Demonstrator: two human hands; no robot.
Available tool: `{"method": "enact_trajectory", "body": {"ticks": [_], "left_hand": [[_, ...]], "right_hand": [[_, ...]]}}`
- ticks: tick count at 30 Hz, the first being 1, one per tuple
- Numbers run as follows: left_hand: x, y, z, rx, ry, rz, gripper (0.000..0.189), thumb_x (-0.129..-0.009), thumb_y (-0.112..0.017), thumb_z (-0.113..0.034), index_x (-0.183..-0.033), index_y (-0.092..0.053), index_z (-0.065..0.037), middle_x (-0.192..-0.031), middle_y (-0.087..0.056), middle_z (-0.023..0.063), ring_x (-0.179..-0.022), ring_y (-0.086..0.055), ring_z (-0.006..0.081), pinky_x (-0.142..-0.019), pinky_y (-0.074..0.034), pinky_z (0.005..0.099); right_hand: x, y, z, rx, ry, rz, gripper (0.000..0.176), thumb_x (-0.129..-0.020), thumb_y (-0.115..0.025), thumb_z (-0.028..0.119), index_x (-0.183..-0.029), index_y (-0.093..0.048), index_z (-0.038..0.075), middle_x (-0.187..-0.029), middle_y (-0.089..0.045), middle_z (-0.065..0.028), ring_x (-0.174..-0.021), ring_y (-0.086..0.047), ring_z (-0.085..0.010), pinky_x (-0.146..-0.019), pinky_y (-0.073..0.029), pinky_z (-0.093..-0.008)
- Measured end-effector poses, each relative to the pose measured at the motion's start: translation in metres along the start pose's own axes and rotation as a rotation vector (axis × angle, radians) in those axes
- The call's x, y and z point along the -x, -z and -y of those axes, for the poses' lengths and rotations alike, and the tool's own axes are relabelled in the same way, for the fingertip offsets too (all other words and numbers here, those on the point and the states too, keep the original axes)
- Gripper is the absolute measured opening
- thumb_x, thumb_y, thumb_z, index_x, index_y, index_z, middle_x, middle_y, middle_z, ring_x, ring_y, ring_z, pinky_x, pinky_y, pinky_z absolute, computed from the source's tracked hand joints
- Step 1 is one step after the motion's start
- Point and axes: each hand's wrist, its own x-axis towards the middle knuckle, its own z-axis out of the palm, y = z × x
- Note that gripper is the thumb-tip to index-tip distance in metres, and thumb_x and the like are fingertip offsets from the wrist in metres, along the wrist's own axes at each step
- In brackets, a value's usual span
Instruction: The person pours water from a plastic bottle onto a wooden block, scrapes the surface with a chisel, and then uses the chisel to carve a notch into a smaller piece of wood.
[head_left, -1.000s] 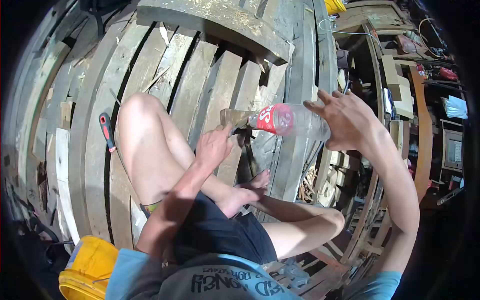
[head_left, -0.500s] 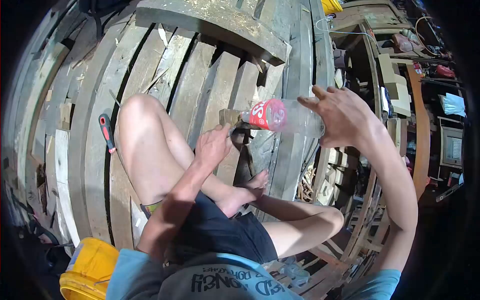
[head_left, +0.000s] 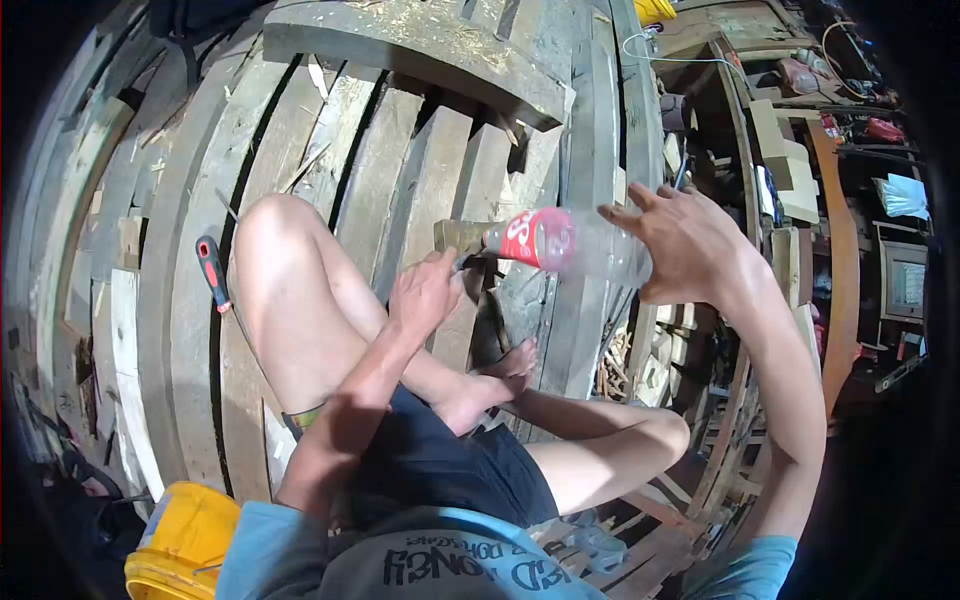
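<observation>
A clear plastic bottle (head_left: pixel 540 241) with a red label lies on its side, its neck toward the left. My right hand (head_left: pixel 690 245) curls its spread fingers around the base end of the bottle. Close below the neck, my left hand (head_left: pixel 424 293) is closed in a pinch; a small greyish piece shows at its fingertips, too small to name. A short wooden block (head_left: pixel 459 236) sits by the bottle's neck, and dark shadow there hides where the neck ends.
Wooden slats (head_left: pixel 385 150) with gaps make up the floor. A thick plank (head_left: pixel 420 45) with wood shavings lies ahead. A screwdriver (head_left: pixel 212 272) with a red and black handle is beside my left knee. A yellow bucket (head_left: pixel 185 535) stands at lower left; cluttered shelving (head_left: pixel 790 160) fills the right.
The bottle's label has turned a little, so its lettering sits differently. My right hand has shifted slightly with it; my left hand stays nearly in place.
</observation>
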Motion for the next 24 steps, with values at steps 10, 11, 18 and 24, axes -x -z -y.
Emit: {"method": "enact_trajectory", "body": {"ticks": [10, 11, 18, 24], "left_hand": [[0.001, 0.003, -0.003, 0.015, -0.029, -0.008, 0.035, -0.079, -0.066, -0.017, -0.108, -0.053, -0.002, -0.094, -0.063, 0.0194, -0.086, -0.062, 0.0411, -0.073, -0.050, 0.0495], [0.001, 0.003, -0.003, 0.021, -0.035, -0.039, 0.034, -0.080, -0.066, -0.016, -0.107, -0.052, -0.002, -0.095, -0.063, 0.0199, -0.086, -0.062, 0.0414, -0.073, -0.050, 0.0494], [-0.001, -0.002, 0.000, 0.032, -0.031, -0.045, 0.032, -0.080, -0.064, -0.014, -0.106, -0.052, -0.001, -0.094, -0.062, 0.0224, -0.085, -0.062, 0.0429, -0.072, -0.049, 0.0499], [-0.001, -0.009, -0.006, 0.004, -0.047, -0.109, 0.030, -0.082, -0.063, -0.015, -0.107, -0.053, -0.001, -0.092, -0.062, 0.0215, -0.085, -0.062, 0.0426, -0.071, -0.049, 0.0499]], "right_hand": [[0.026, -0.042, -0.026, -0.256, -0.008, 0.012, 0.096, -0.053, -0.080, 0.024, -0.141, -0.043, 0.012, -0.115, -0.055, -0.0174, -0.102, -0.059, -0.0348, -0.090, -0.049, -0.0419], [0.030, -0.052, -0.030, -0.357, 0.012, -0.015, 0.097, -0.054, -0.080, 0.025, -0.141, -0.041, 0.012, -0.115, -0.055, -0.0181, -0.103, -0.058, -0.0362, -0.091, -0.048, -0.0429], [0.072, -0.173, -0.048, -0.836, -0.097, -0.119, 0.102, -0.055, -0.080, 0.014, -0.146, -0.033, 0.013, -0.131, -0.051, -0.0193, -0.121, -0.050, -0.0368, -0.102, -0.042, -0.0433], [0.072, -0.311, -0.017, -1.357, -0.254, -0.500, 0.103, -0.054, -0.079, 0.008, -0.146, -0.032, 0.006, -0.142, -0.043, -0.0106, -0.133, -0.039, -0.0215, -0.112, -0.028, -0.0353]]}}
